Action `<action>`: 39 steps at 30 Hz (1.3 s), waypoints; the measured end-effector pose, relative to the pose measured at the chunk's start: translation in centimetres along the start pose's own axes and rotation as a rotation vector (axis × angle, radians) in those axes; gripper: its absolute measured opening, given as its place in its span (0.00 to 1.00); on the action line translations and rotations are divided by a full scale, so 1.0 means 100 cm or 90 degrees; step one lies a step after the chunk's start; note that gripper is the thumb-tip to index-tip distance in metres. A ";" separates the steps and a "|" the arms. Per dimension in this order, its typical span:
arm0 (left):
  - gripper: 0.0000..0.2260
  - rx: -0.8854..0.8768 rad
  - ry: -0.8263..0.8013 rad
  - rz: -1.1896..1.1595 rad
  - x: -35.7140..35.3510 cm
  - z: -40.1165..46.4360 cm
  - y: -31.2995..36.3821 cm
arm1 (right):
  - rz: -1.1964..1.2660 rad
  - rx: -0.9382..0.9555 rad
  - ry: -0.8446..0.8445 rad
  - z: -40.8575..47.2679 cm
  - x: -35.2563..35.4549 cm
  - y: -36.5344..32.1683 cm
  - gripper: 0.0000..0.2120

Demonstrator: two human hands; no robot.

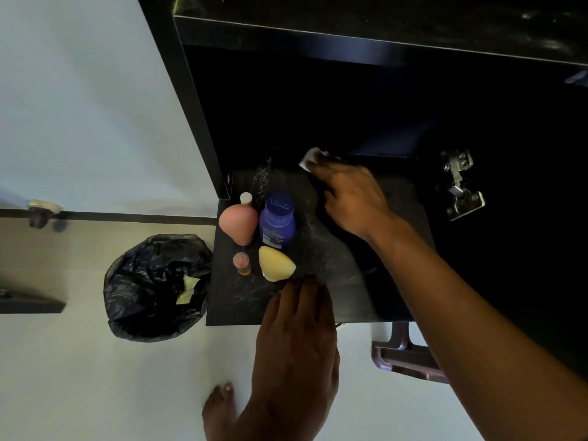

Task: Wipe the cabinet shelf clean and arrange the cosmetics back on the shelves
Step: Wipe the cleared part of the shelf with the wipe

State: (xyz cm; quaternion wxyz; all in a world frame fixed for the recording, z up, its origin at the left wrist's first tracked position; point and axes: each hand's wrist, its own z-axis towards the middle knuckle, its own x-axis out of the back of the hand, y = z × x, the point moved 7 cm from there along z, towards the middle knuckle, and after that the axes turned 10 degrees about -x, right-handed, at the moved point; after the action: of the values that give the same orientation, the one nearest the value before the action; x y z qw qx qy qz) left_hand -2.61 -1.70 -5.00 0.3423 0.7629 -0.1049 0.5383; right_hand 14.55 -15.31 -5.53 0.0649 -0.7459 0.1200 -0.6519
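Pressing a white cloth far back on the shelf, your right hand grips it; your left hand rests flat and unclenched at the near edge.

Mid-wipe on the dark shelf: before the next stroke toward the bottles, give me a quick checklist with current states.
1. White wipe under the right hand: ok.
2. Left hand resting at the shelf front edge: ok.
3. Wiping path clear: not ok; blue bottle, pink sponge, yellow sponge and small vial stand at the left.
4. Surface clean: not ok; pale streaks show.
5. Bin bag open below: ok.
6. Shelf's back corner: cannot tell, too dark.
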 end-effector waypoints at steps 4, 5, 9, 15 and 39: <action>0.39 -0.005 0.000 0.000 0.002 0.000 0.001 | 0.007 0.082 -0.029 0.016 -0.002 -0.039 0.27; 0.39 -0.004 -0.001 0.001 0.002 0.000 0.001 | 0.007 0.092 -0.039 0.018 -0.004 -0.045 0.26; 0.38 -0.001 0.020 -0.012 0.004 -0.002 0.000 | 0.010 0.120 -0.096 0.030 -0.016 -0.059 0.27; 0.37 -0.009 0.041 -0.014 0.006 -0.004 0.001 | 0.151 0.119 -0.144 0.019 -0.034 -0.043 0.28; 0.44 -0.010 0.011 0.080 -0.010 -0.030 -0.002 | 0.029 -0.011 0.047 -0.127 -0.020 0.009 0.35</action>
State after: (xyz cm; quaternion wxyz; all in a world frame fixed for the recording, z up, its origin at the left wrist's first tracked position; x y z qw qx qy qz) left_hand -5.12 0.17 -5.45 0.3143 0.7476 -0.1538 0.5644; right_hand 1.71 -14.86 -5.87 0.0686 -0.7189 0.1449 -0.6764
